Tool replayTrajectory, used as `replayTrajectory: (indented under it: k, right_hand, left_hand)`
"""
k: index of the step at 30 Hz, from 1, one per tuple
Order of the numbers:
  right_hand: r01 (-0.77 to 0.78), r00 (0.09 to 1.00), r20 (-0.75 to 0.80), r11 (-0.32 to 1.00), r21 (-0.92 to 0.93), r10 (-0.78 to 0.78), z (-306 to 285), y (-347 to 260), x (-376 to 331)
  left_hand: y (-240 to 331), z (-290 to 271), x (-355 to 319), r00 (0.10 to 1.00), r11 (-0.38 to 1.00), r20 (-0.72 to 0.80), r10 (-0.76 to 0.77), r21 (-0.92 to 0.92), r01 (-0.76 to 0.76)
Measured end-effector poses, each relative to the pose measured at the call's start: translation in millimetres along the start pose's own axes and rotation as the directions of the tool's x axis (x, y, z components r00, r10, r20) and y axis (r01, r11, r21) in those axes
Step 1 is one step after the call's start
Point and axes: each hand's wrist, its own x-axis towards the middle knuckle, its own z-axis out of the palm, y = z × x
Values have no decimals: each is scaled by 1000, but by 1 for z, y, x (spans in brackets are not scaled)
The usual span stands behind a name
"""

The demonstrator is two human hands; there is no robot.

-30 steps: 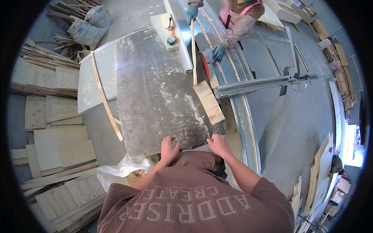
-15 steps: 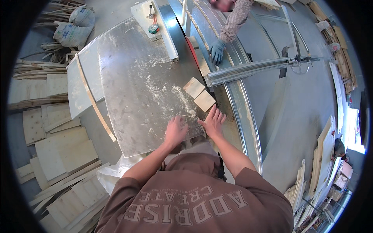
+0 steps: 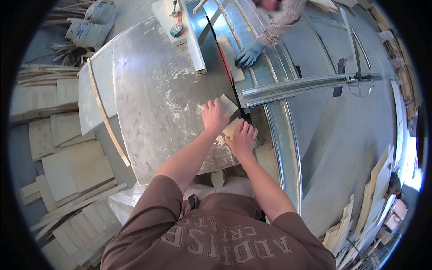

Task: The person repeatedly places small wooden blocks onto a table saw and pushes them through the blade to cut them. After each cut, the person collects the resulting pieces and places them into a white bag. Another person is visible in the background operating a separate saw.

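Two small square pieces of plywood lie near the right edge of the scratched metal table (image 3: 157,108). My left hand (image 3: 214,116) is closed at the left side of the farther plywood piece (image 3: 229,106), its fingers curled against it. Around the nearer plywood piece (image 3: 231,129) my right hand (image 3: 243,140) is closed, covering much of it. Pale sawdust is scattered over the table beside both hands.
Across the table, a co-worker's blue-gloved hand (image 3: 249,54) rests by a longer wooden piece (image 3: 229,49). A metal fence (image 3: 192,38) and a metal crossbar (image 3: 306,87) stand close by. A thin curved wood strip (image 3: 103,110) leans at the left; plywood sheets (image 3: 76,171) lie beyond.
Both my hands have moved forward and taken hold of the two plywood pieces. The co-worker's gloved hand has shifted slightly left and toward the fence.
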Motion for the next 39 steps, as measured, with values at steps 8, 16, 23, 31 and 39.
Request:
replayTrajectory:
  k: [8, 16, 23, 31, 39]
  right_hand:
    - [252, 960, -167, 954, 161, -225, -23, 15, -7]
    - [665, 705, -55, 633, 395, -707, -67, -72, 2]
    - [761, 340, -74, 228, 607, -937, -91, -199, -61]
    - [527, 702, 196, 684, 504, -685, -65, -134, -126]
    - [-294, 255, 946, 915, 275, -202, -23, -5, -214]
  left_hand:
    - [-41, -8, -3, 952, 886, 249, -176, -382, 263]
    - [-111, -83, -140, 960, 391, 244, -137, -877, 279]
    - [-163, -150, -283, 906, 482, 24, -423, -840, 248]
    - [-336, -198, -501, 368, 520, -368, -854, -592, 616]
    - [-421, -164, -549, 432, 443, 350, -831, -50, 895]
